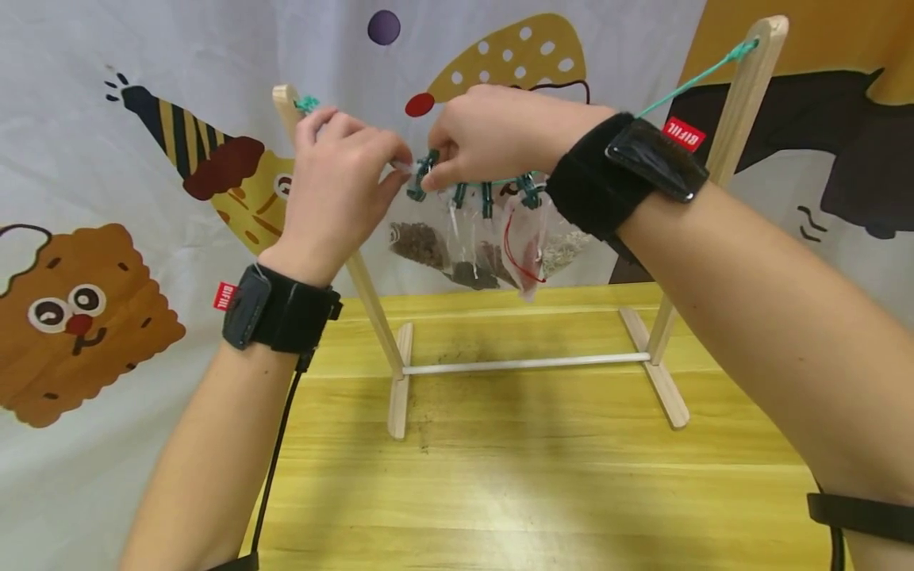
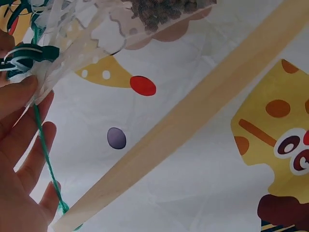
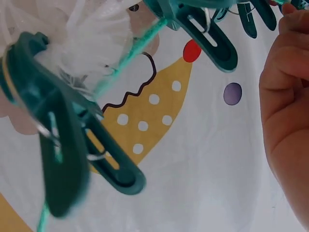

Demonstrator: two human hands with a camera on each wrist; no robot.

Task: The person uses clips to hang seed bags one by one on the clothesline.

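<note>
My left hand (image 1: 343,182) pinches the gathered top of a sheer mesh bag (image 2: 48,72) at the green string (image 2: 43,137), between thumb and forefinger. Close beside it, my right hand (image 1: 493,135) grips a dark green clothespin (image 1: 424,173) by its handles. In the left wrist view that clothespin (image 2: 34,54) sits right over the bag's neck. The leftmost bag (image 1: 420,244) holds dark brown bits. More sheer bags hang to its right, among them one with a red cord (image 1: 524,246) and one with pale bits (image 1: 567,250). Several other clothespins (image 1: 487,200) hold them along the string.
Two wooden posts (image 1: 743,103) carry the string, joined low down by a white rod (image 1: 528,364) and standing on wooden feet (image 1: 400,396). Dark crumbs lie on the yellow wooden table (image 1: 500,476). Behind hangs a cloth (image 1: 214,47) printed with cartoon food.
</note>
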